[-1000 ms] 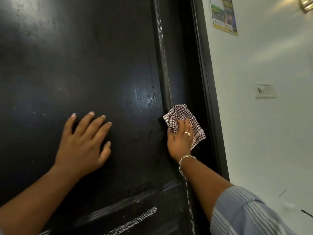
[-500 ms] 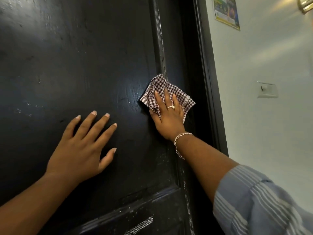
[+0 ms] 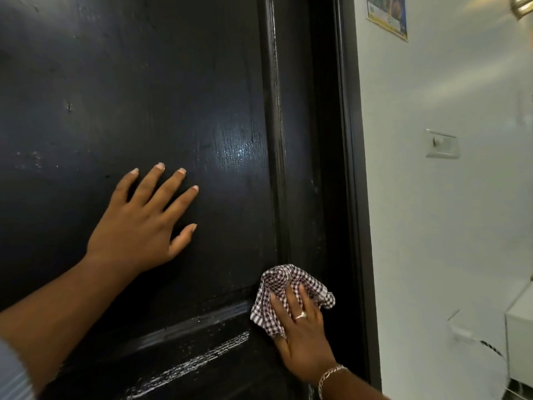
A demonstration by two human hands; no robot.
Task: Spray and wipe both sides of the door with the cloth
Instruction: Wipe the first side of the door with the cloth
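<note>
Black panelled door (image 3: 150,82) fills most of the view; it's the landmark here. Left hand (image 3: 141,223) lies flat on the door's upper panel, fingers straight & spread, holding nothing. Prob. there to brace the door so it doesn't swing under wiping pressure.

Right hand (image 3: 300,336) is lower down, at the door's right stile, level w/ the cross rail (image 3: 184,327) between panels. Its fingers lie over the checked cloth (image 3: 277,295), pressing it onto the wood; the cloth is bunched, corners sticking out above & right of the fingers. Whether the thumb tucks under the cloth I can't tell, it's hidden. Bunching gives a thick pad to push into the moulding grooves.

White streaks show on the lower panel edge (image 3: 202,359) just below the rail, maybe spray residue or dust, so that patch looks not yet wiped. Wet sheen on the upper panel, above the cloth.

Beyond the door's frame: pale wall w/ a switch plate (image 3: 442,144) and a poster (image 3: 388,15) higher up. No spray bottle in view.
</note>
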